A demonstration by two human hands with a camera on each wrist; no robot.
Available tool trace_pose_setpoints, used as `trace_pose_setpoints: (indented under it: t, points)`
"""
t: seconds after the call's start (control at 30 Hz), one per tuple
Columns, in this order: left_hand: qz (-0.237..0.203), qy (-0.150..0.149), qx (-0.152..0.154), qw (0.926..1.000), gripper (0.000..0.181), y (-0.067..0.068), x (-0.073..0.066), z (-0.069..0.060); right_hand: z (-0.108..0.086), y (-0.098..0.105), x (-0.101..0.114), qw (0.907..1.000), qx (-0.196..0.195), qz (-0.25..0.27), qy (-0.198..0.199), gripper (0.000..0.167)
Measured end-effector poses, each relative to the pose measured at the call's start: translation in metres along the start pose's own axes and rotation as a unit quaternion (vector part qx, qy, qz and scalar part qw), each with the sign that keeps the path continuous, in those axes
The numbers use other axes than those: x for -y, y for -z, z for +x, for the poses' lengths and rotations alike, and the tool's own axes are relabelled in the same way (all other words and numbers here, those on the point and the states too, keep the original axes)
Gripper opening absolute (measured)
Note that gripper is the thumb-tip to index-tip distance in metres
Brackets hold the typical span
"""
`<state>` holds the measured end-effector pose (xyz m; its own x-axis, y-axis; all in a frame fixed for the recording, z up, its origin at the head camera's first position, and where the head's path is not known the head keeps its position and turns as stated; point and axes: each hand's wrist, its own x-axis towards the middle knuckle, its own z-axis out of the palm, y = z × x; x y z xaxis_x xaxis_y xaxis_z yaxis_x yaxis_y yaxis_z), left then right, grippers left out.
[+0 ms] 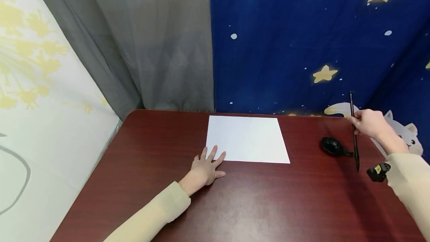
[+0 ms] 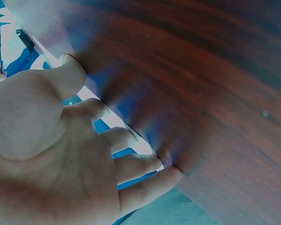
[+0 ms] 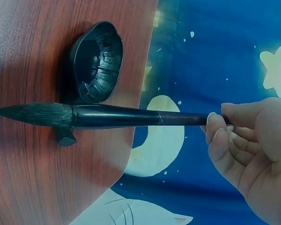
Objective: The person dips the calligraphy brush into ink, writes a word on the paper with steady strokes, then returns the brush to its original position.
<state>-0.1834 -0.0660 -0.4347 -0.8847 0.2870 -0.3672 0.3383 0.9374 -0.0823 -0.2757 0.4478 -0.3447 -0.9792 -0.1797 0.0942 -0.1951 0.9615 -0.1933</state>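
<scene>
A dark writing brush point(image 1: 354, 137) is pinched in my right hand point(image 1: 371, 124), its bristle tip pointing down and its handle rising above the fingers. Beside the brush sits a small black ink dish point(image 1: 332, 146) with a ribbed inside and a short stub. In the right wrist view, the pointed dark bristles point(image 3: 35, 115) hang apart from the dish point(image 3: 98, 63). My left hand point(image 1: 205, 170) lies with fingers spread at the lower left corner of a white sheet of paper point(image 1: 246, 139); its fingertips touch the paper's edge.
The reddish-brown table point(image 1: 268, 201) runs back to a grey curtain point(image 1: 161, 47) and a blue curtain with stars point(image 1: 285, 47). At the left hangs a white cloth with yellow print point(image 1: 40, 122). A small black device point(image 1: 378, 172) sits at my right wrist.
</scene>
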Motion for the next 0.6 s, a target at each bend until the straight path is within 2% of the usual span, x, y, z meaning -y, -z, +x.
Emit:
trace_pose_setpoints:
  t: [0.2, 0.6]
  points:
    - [0.0, 0.001, 0.001, 1.0, 0.068, -0.001, -0.001, -0.001, -0.002, -0.002, 0.0, 0.9998, -0.02, 0.002, 0.008, 0.031]
    - [-0.004, 0.002, 0.005, 1.0, 0.068, 0.001, -0.001, -0.001, -0.003, 0.008, 0.001, 0.9976, -0.067, 0.009, -0.015, 0.032]
